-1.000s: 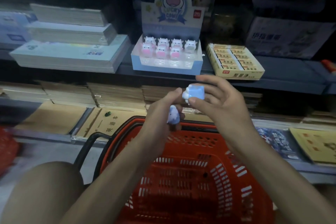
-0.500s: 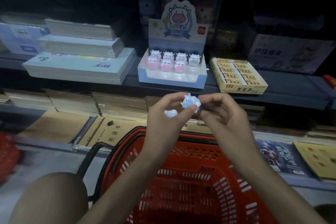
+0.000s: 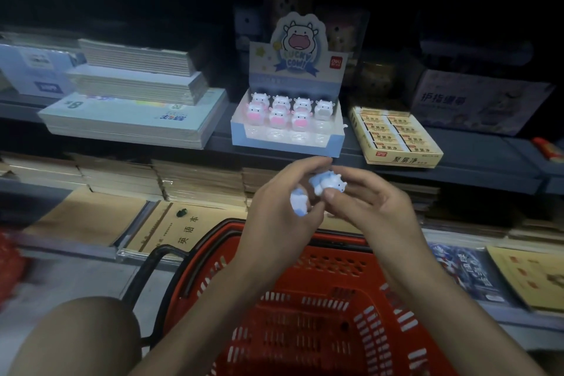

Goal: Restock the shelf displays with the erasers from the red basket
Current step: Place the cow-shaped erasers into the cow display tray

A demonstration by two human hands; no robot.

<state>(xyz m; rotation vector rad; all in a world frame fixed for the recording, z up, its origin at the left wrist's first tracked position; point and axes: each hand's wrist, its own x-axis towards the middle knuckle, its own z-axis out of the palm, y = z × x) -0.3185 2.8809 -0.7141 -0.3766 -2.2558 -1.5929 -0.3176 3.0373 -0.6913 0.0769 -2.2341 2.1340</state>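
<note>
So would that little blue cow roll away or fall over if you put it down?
Probably not. The same kind of cows stand upright in the display box, so its base is likely flat. The blue cow looks light: the right hand pinches it easily. It's small and smooth-looking, so it might slip.

Shelf [image 3: 476,154] carries notebook stacks [image 3: 131,119], cow display [image 3: 287,142], yellow eraser box [image 3: 396,137], seemingly a carton [image 3: 476,101].

Dimly lit grey shelves [image 3: 488,156] hold stacked notebooks [image 3: 131,119].
</note>
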